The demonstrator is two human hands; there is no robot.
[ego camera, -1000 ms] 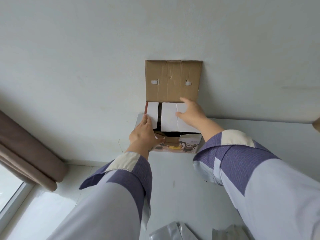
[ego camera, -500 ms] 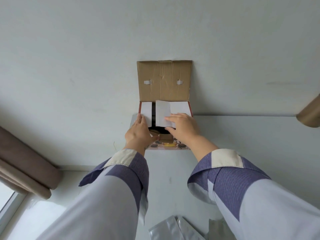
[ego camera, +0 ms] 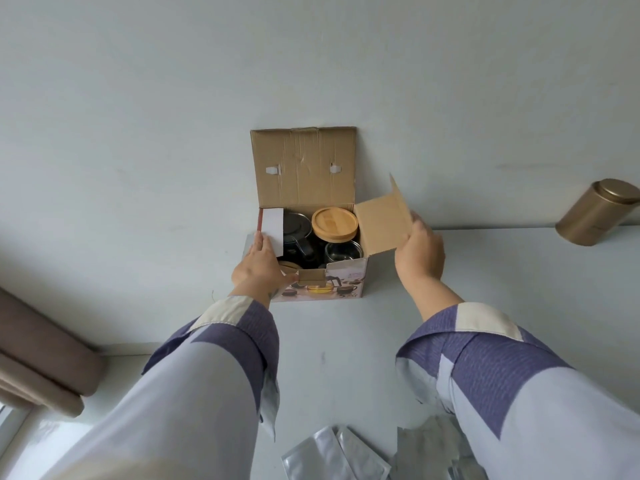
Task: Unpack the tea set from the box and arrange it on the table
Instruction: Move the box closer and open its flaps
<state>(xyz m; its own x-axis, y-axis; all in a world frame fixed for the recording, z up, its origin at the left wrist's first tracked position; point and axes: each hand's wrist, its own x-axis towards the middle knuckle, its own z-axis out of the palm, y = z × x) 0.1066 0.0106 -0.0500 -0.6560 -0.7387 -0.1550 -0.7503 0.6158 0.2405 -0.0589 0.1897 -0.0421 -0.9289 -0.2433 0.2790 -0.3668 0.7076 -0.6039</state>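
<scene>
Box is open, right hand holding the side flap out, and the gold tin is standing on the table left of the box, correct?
Not quite: the head view shows the gold tin right of the box, not left. The right hand does hold the side flap out.

Your white table (ego camera: 346, 341) carries the opened box (ego camera: 346, 282) against the wall. A gold tin (ego camera: 599, 216) stands far right. Silver pouches (ego camera: 332, 455) lie nearest you.

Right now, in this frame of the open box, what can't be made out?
- Head view: lower parts of the dark glassware and the bamboo-lidded glass jar, hidden by the printed cardboard tea-set box.
- The box's near-left corner, covered by the left hand.
- Silver foil packets, cut off by the bottom edge.
- Gold cylindrical tin, cut by the right edge.
- Box print: too small to read.
</scene>
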